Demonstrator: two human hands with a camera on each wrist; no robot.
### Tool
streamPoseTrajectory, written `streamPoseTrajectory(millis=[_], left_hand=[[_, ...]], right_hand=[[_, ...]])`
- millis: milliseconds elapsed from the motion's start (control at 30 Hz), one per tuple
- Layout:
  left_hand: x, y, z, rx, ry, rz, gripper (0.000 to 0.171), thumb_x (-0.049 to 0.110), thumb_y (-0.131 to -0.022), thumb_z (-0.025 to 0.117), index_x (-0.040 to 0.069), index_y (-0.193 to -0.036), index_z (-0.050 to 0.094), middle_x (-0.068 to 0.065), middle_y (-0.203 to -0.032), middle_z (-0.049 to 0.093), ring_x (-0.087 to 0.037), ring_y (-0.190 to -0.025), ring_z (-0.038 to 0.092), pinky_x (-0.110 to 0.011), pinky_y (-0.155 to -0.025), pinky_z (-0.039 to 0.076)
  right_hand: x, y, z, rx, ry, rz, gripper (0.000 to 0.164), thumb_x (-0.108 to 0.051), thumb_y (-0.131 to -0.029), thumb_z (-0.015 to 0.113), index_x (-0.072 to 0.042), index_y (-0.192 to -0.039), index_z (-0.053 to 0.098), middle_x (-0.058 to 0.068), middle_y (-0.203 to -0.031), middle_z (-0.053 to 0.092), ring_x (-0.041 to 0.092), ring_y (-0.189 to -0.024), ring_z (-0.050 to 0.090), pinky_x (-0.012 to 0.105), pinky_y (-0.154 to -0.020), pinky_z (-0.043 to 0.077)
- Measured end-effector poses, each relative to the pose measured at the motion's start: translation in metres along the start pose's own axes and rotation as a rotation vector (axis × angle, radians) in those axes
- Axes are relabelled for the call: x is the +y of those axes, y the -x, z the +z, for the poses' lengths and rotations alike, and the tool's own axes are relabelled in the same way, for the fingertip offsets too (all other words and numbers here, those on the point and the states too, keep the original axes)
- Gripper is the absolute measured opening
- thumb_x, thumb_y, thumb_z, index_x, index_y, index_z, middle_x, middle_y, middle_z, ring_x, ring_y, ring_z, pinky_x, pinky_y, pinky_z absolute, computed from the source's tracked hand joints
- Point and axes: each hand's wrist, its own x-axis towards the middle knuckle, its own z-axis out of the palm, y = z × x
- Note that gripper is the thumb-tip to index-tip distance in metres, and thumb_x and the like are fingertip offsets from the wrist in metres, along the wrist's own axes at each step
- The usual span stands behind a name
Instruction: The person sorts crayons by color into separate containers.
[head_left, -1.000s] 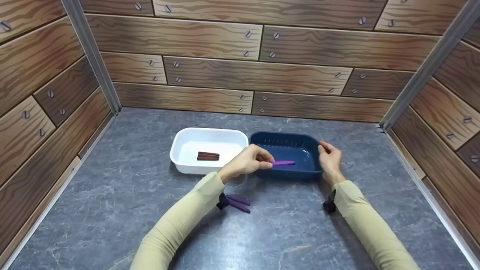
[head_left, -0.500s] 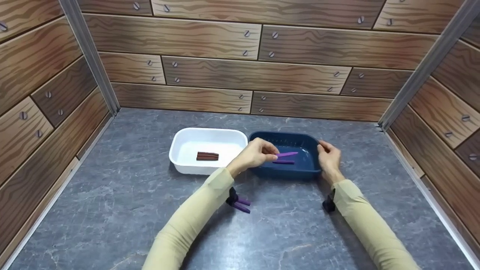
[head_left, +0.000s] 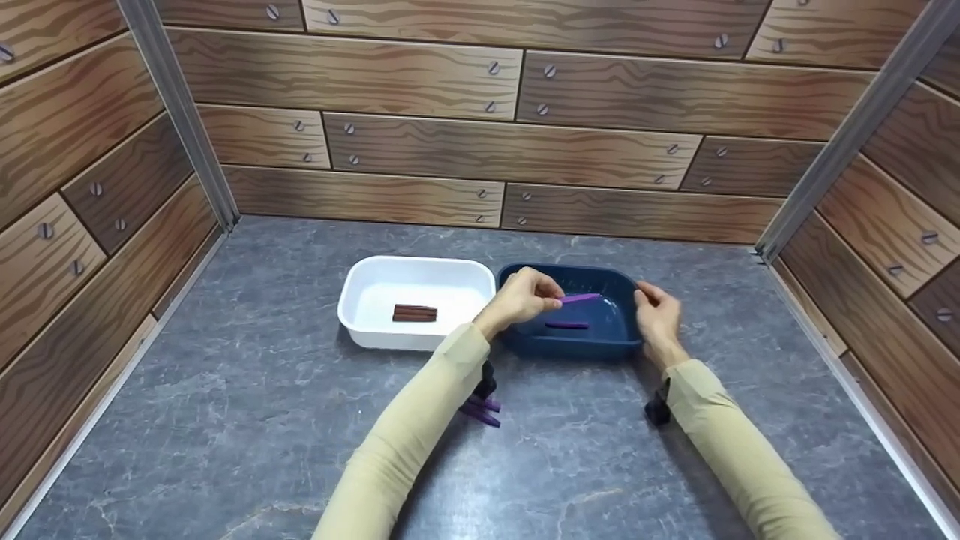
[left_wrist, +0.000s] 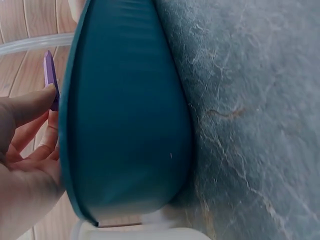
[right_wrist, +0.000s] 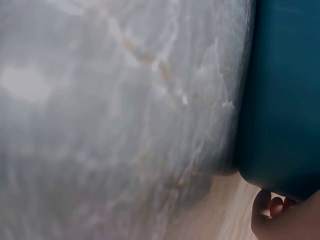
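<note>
My left hand (head_left: 523, 296) pinches a purple crayon (head_left: 581, 298) between thumb and fingers, above the inside of a dark blue container (head_left: 570, 348). In the left wrist view the crayon (left_wrist: 50, 75) is faceted with a tapered tip, and it sticks up past the container's rim. Another purple crayon (head_left: 567, 325) lies on the container's floor, apart from the held one. At the container's right end my right hand (head_left: 660, 322) grips the rim, thumb near the top edge. The right wrist view catches only some curled fingers (right_wrist: 275, 207) by the blue wall.
Left of the blue container, close against it, stands a white container (head_left: 390, 339) with several brown crayons (head_left: 414, 313) side by side. On the grey marbled table (head_left: 225, 420), more purple crayons (head_left: 481, 416) lie partly behind my left forearm. Wood-patterned walls (head_left: 420, 142) enclose the back and sides.
One purple crayon now shows on the blue container's floor, beneath the held one. My left hand has moved away from me and slightly right with its crayon. My right hand stays at the rim.
</note>
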Motion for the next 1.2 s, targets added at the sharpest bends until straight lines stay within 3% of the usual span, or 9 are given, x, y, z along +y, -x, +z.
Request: streamPoseTrajectory(millis=[200,600,867,1200], left_hand=[[-0.002,-0.01,0.005,0.029,-0.088,-0.003,0.011,0.012,-0.088,0.072,0.008,-0.096,0.078,-0.002,-0.092,0.076,-0.006,-0.077,0.062,-0.02,-0.075,0.052],[-0.013,-0.024,0.019,0.041,-0.098,-0.168,0.009,0.011,-0.085,0.076,0.009,-0.093,0.079,-0.003,-0.095,0.076,-0.013,-0.091,0.065,-0.026,-0.084,0.053],[-0.016,-0.026,0.02,-0.034,-0.224,-0.212,0.008,0.013,-0.082,0.078,0.013,-0.09,0.08,-0.001,-0.099,0.076,-0.015,-0.097,0.066,-0.028,-0.09,0.053],[-0.016,-0.028,0.025,-0.077,-0.216,-0.239,0.009,0.013,-0.081,0.079,0.013,-0.09,0.08,0.001,-0.097,0.076,-0.011,-0.091,0.061,-0.026,-0.088,0.051]], right_hand=[[0.0,0.0,0.0,0.003,0.001,-0.007,0.039,-0.013,-0.103,0.045,-0.003,-0.141,0.052,0.017,-0.144,0.051,0.026,-0.128,0.048,0.035,-0.105,0.04],[0.002,0.0,0.001,0.003,0.008,-0.005,0.039,-0.014,-0.103,0.045,-0.004,-0.141,0.052,0.017,-0.143,0.052,0.025,-0.126,0.049,0.032,-0.102,0.041],[0.002,0.0,0.001,0.005,0.002,-0.007,0.039,-0.013,-0.104,0.045,-0.004,-0.141,0.052,0.016,-0.144,0.051,0.026,-0.129,0.047,0.035,-0.106,0.04],[0.001,-0.001,0.0,0.002,0.001,-0.008,0.039,-0.013,-0.104,0.045,-0.004,-0.141,0.052,0.017,-0.144,0.051,0.026,-0.13,0.047,0.035,-0.107,0.04]])
